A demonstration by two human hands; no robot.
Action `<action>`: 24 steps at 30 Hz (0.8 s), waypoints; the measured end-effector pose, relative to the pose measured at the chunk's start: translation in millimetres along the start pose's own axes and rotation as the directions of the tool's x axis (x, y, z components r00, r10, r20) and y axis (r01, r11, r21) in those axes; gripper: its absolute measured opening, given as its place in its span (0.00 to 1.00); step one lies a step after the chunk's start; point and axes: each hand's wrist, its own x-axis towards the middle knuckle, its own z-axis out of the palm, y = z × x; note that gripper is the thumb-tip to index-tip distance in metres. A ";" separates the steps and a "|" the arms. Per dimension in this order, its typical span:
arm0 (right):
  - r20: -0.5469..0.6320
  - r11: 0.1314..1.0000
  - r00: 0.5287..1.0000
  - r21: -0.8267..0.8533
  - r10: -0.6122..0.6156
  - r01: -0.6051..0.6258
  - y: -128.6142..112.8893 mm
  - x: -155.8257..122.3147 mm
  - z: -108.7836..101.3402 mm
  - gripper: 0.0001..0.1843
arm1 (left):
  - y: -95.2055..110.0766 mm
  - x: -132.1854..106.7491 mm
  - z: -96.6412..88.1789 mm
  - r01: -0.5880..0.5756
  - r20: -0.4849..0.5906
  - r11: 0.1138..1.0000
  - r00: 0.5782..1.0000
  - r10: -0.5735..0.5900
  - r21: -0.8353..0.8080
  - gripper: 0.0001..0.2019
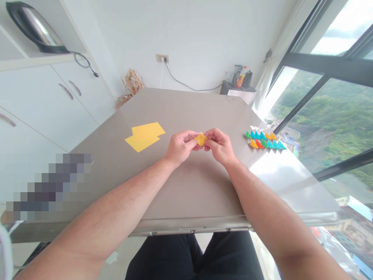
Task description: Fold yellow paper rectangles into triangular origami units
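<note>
Both my hands meet over the middle of the grey table (pixel 186 194), pinching a small folded yellow paper piece (pixel 201 139) between them. My left hand (pixel 180 147) grips its left side with thumb and curled fingers. My right hand (pixel 220 146) grips its right side the same way. To the left lie flat yellow paper sheets (pixel 145 135), overlapping. To the right sit two rows of several folded paper triangles (pixel 265 140) in green, blue, orange and red.
White cabinets (pixel 52 105) stand to the left, with a kettle (pixel 36 28) on the shelf above. A large window (pixel 329 116) runs along the right. A wall socket with a cable (pixel 162 58) and a small stand with bottles (pixel 239 83) are behind the table.
</note>
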 end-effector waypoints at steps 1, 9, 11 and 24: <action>-0.001 1.000 1.000 0.002 -0.001 0.001 -0.1 -0.1 0.0 0.05 | 0.1 0.0 -0.1 0.004 -0.003 1.000 1.000 -0.004 0.003 0.10; -0.024 0.999 1.000 0.048 0.017 -0.016 -1.9 -0.6 4.0 0.08 | 4.1 -1.0 3.1 0.051 -0.085 0.999 0.995 -0.052 -0.016 0.09; -0.039 0.994 0.998 0.099 0.038 -0.034 -2.4 -0.7 6.6 0.08 | 5.8 -1.4 4.6 0.062 -0.116 0.998 0.991 -0.065 -0.034 0.08; -0.076 0.942 0.987 0.317 0.138 -0.108 -2.4 0.2 10.2 0.04 | 11.6 -2.9 7.4 0.149 -0.131 0.976 0.977 -0.170 -0.161 0.04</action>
